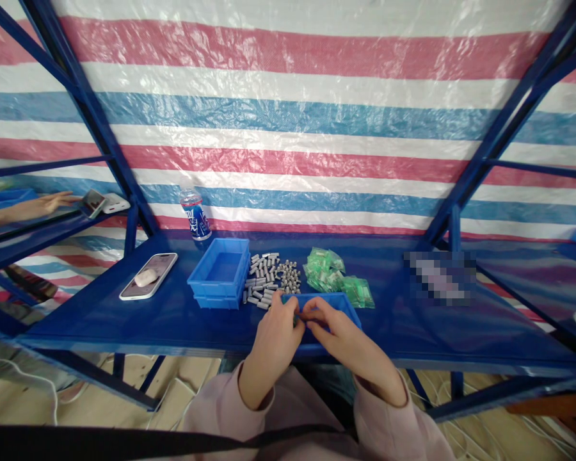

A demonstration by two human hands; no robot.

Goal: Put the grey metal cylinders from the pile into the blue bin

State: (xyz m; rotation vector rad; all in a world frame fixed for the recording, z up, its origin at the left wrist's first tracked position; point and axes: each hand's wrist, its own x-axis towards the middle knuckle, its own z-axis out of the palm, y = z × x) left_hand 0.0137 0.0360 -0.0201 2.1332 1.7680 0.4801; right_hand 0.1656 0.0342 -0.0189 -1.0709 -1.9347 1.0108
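My left hand [281, 331] and my right hand [331, 326] meet over a blue bin [352, 308] near the table's front edge. Both are closed, fingertips pinched close together. Whatever lies between the fingers is too small and hidden to name. Just beyond my left hand, many grey metal cylinders [262, 282] lie loose on the table, with smaller shiny metal pieces [289, 275] beside them. Behind my right hand is a heap of green plastic bags [324, 269], and another flat green bag [359, 291] rests at its right.
Stacked blue bins [221, 269] stand left of the metal parts. Farther left, a phone [150, 276] lies with a white case [146, 276] on it. A bottle [195, 214] stands at the back of the blue table [403, 326]. Another person's hand [52, 202] shows at far left.
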